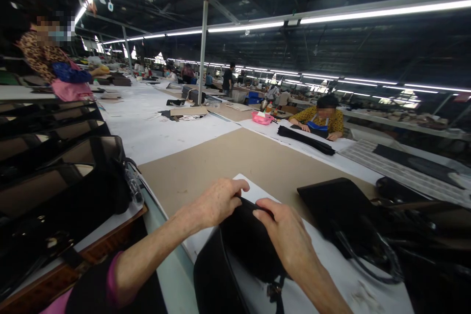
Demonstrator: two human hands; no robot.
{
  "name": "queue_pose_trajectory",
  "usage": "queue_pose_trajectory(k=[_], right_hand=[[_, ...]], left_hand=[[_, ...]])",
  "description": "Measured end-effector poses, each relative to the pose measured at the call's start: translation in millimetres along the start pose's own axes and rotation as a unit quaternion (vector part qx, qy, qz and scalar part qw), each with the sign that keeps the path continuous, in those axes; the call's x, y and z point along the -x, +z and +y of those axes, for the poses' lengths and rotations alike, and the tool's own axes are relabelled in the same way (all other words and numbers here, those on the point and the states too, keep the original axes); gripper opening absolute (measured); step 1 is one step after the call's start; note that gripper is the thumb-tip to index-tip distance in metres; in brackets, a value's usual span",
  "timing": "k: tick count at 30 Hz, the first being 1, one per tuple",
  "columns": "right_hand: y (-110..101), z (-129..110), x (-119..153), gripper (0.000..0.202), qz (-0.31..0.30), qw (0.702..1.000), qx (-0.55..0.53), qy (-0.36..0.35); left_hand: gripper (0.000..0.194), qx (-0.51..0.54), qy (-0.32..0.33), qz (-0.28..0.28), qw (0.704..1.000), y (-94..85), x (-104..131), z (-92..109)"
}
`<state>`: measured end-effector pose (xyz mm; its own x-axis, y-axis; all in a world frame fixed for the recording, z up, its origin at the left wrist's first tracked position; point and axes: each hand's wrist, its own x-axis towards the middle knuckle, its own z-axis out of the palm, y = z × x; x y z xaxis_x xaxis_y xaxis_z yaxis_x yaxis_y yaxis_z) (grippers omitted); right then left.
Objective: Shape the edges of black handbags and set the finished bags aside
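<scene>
A black bag stands on a white sheet at the table's near edge, tilted toward me. My left hand pinches the upper edge of its black panel between thumb and fingers. Just to the right, my right hand grips the same edge, thumb on the near side. A small dark metal fitting with a strap hangs low on the bag, below my right wrist. The bag's lower part runs out of the picture.
Several black bags stand in a row at left. Another black bag with a looped handle lies at right. Across the table, a person in a yellow patterned top works beside black strips and a pink basket.
</scene>
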<state>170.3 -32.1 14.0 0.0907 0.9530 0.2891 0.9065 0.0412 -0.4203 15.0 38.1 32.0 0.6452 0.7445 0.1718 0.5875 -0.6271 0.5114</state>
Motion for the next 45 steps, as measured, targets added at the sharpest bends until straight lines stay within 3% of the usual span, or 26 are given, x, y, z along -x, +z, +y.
queue_pose_trajectory(k=[7, 16, 20, 24, 27, 31, 34, 38, 45], right_hand=[[-3, -3, -3, 0.021, -0.013, 1.000, 0.005, 0.000], [-10, 0, -12, 0.017, -0.088, 0.989, -0.111, 0.048], [-21, 9, -15, 0.024, -0.133, 0.975, -0.171, 0.047], [-41, 26, -7, 0.033, -0.092, 0.970, -0.217, 0.059], [-47, 36, 8, 0.030, -0.110, 0.967, -0.224, 0.059], [-38, 38, 28, 0.026, -0.134, 0.957, -0.246, 0.077], [-28, 35, 35, 0.018, -0.086, 0.971, -0.214, 0.059], [-22, 33, 35, 0.024, -0.026, 0.989, -0.148, 0.001], [-20, 35, 34, 0.027, -0.016, 0.990, -0.134, -0.035]], left_hand=[[0.019, 0.142, -0.033, -0.055, 0.988, -0.5, -3, -9], [0.023, 0.279, -0.077, -0.114, 0.950, 15.0, -19, -23], [0.020, 0.278, -0.111, -0.109, 0.948, 16.7, -23, -22], [0.020, 0.287, -0.109, -0.101, 0.946, 17.5, -18, -20], [0.020, 0.285, -0.106, -0.106, 0.947, 16.3, -15, -17], [0.020, 0.269, -0.084, -0.117, 0.952, 12.2, -13, -11], [0.019, 0.226, -0.063, -0.127, 0.964, 9.2, -13, -6], [0.019, 0.166, -0.025, -0.116, 0.979, 6.2, -13, 4], [0.021, 0.067, 0.036, -0.155, 0.985, 8.8, -27, 33]])
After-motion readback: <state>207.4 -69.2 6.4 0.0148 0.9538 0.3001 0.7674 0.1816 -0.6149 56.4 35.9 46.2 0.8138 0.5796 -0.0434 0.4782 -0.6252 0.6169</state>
